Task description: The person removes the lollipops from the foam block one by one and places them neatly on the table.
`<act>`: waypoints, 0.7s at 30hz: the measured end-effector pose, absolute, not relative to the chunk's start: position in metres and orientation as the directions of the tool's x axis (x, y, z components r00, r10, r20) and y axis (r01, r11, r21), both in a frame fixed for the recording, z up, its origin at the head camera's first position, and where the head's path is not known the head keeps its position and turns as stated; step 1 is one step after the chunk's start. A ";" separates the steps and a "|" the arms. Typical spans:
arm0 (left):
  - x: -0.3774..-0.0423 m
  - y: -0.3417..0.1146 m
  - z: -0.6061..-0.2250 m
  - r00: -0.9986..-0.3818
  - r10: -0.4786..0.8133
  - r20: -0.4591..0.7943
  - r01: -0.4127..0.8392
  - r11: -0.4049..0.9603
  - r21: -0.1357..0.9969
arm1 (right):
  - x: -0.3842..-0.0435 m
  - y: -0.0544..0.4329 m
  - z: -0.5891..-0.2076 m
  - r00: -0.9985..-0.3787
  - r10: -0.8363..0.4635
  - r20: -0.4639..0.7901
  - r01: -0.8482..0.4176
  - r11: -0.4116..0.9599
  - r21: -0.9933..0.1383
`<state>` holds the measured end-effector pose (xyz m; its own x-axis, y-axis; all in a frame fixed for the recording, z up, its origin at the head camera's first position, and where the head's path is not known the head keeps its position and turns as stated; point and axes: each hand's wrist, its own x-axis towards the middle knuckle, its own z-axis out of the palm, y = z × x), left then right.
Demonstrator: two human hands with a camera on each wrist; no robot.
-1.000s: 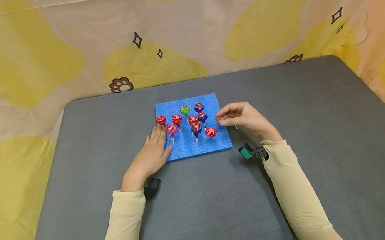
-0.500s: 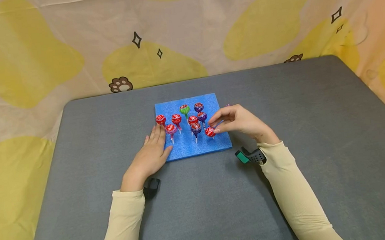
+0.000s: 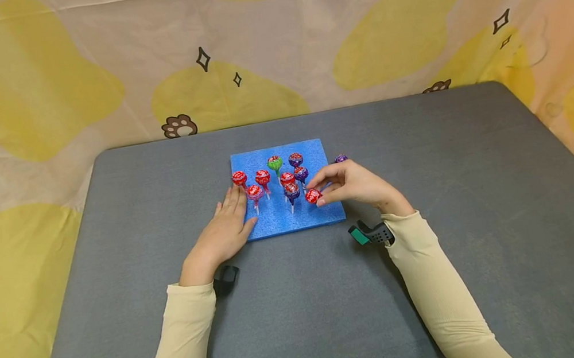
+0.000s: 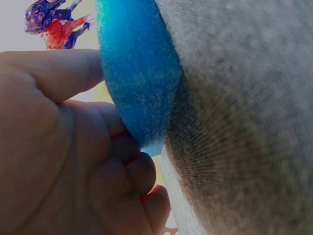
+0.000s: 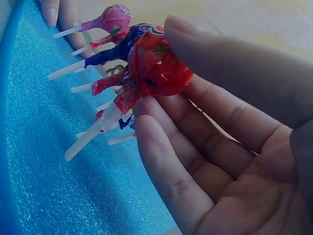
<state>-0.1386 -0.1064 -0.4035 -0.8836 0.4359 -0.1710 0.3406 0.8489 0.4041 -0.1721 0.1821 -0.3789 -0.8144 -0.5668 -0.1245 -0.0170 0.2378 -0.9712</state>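
Gray table (image 3: 300, 316); behind it, yellow-patched cloth (image 3: 387, 37) with paw prints (image 3: 179, 126).

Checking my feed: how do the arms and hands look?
The left sleeve and right sleeve are pale yellow. A black perforated strap with a green patch shows by the right one, a black piece by the left. Left hand and right hand are gloveless.

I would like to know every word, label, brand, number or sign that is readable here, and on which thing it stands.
No word, brand or number is readable.
Red lollipop at the right hand: pale marks on the wrapper, too small and blurred.
Other lollipops: the same.
Cloth: drawn signs only, such as a paw print and star outlines.
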 end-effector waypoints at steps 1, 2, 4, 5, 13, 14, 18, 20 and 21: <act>-0.138 -0.106 -0.403 -0.883 0.436 -0.172 0.340 0.849 0.405 | -0.172 0.182 -0.379 -0.816 -0.565 -0.124 -0.022 0.245 -0.969; -0.138 -0.106 -0.403 -0.884 0.435 -0.171 0.339 0.849 0.406 | -0.172 0.182 -0.379 -0.817 -0.563 -0.123 -0.026 0.249 -0.968; -0.138 -0.107 -0.403 -0.883 0.435 -0.173 0.338 0.849 0.407 | -0.172 0.181 -0.379 -0.821 -0.559 -0.119 -0.033 0.254 -0.967; -0.138 -0.107 -0.403 -0.883 0.435 -0.174 0.338 0.848 0.408 | -0.172 0.181 -0.379 -0.822 -0.558 -0.117 -0.034 0.253 -0.967; -0.139 -0.107 -0.404 -0.882 0.436 -0.180 0.336 0.849 0.408 | -0.173 0.182 -0.380 -0.827 -0.552 -0.104 -0.037 0.237 -0.971; -0.139 -0.107 -0.404 -0.882 0.436 -0.181 0.336 0.849 0.409 | -0.173 0.182 -0.380 -0.829 -0.549 -0.102 -0.038 0.239 -0.970; -0.140 -0.107 -0.405 -0.882 0.436 -0.180 0.337 0.850 0.405 | -0.173 0.183 -0.380 -0.841 -0.532 -0.092 -0.041 0.232 -0.972; -0.139 -0.107 -0.405 -0.882 0.435 -0.181 0.337 0.850 0.405 | -0.173 0.184 -0.379 -0.848 -0.524 -0.081 -0.045 0.222 -0.974; -0.139 -0.107 -0.405 -0.882 0.435 -0.181 0.336 0.850 0.405 | -0.173 0.184 -0.379 -0.852 -0.519 -0.075 -0.047 0.218 -0.975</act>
<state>-0.1392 -0.1072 -0.4046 -0.8818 0.4353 -0.1814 0.3363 0.8501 0.4054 -0.1726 0.1839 -0.3792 -0.8517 -0.5186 -0.0751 -0.0467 0.2180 -0.9748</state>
